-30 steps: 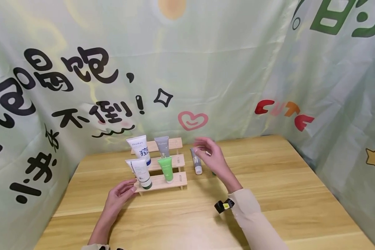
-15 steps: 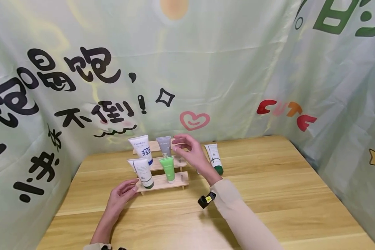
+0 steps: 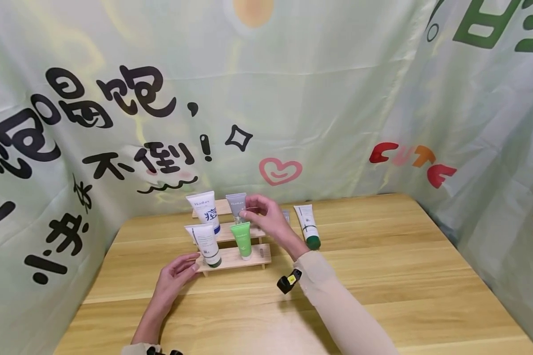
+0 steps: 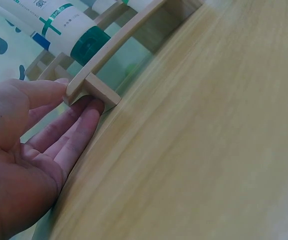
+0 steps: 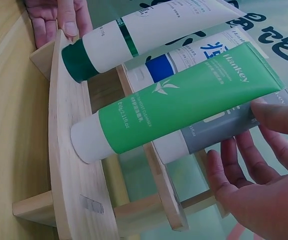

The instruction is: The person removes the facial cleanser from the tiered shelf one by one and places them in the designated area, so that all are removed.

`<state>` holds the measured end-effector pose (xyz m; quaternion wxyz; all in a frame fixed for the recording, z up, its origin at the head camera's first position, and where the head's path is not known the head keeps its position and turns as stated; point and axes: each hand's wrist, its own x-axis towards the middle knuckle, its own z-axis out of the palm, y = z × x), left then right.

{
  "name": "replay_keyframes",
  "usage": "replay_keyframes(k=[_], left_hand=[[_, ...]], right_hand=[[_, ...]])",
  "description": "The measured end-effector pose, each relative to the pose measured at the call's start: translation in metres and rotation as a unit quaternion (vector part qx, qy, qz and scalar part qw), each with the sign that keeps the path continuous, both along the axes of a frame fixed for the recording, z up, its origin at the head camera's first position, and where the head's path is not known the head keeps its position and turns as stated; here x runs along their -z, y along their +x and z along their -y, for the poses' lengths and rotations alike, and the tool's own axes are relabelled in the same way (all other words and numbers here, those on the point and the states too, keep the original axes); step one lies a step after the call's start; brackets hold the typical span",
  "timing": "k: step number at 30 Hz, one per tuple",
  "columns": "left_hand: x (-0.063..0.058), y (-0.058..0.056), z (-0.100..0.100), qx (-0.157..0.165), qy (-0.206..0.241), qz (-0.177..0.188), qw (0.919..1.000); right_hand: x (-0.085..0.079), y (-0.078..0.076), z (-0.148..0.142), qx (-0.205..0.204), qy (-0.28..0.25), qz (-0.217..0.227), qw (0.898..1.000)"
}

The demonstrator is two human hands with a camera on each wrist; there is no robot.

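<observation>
My left hand [image 3: 176, 278] holds the near left end of a stepped wooden display stand [image 3: 235, 259]. In the left wrist view its thumb lies at the board's end and its fingers [image 4: 79, 125] reach underneath. My right hand [image 3: 271, 222] grips a grey squeeze tube [image 3: 236, 204] on the middle step, thumb in front and fingers along its side and behind. A green tube [image 5: 183, 100] stands on the front step, partly covering the grey one. Beside it stands a white tube with a green cap [image 3: 204, 244]. Behind that is a white tube with a blue band [image 3: 203, 207].
Right of the stand, another white tube with a dark green cap [image 3: 308, 224] lies on the wooden table [image 3: 382, 276]. A second grey tube [image 3: 286, 215] is mostly hidden behind my right hand. Printed cloth [image 3: 328, 98] hangs behind the table and at both sides.
My right hand has moved left from over the loose tubes to the grey tube on the stand and taken hold of it. My left hand stays at the stand's end.
</observation>
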<state>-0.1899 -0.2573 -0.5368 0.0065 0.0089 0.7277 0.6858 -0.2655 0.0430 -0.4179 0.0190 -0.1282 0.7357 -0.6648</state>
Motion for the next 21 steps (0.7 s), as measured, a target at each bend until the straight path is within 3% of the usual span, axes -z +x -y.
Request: replay_keyframes(k=[4,12,21], left_hand=[[-0.001,-0.001,-0.001,0.0,-0.001,0.003,1.0],[-0.002,0.0,0.0,0.001,-0.002,0.009,1.0],[-0.001,0.001,-0.001,-0.003,-0.001,0.0,1.0]], right_hand=[[0.0,0.0,-0.002,0.002,-0.006,-0.002,1.0],[-0.009,0.007,-0.013,-0.007,-0.072,-0.02,0.997],[-0.008,0.017,-0.043,0.002,-0.081,-0.013,0.997]])
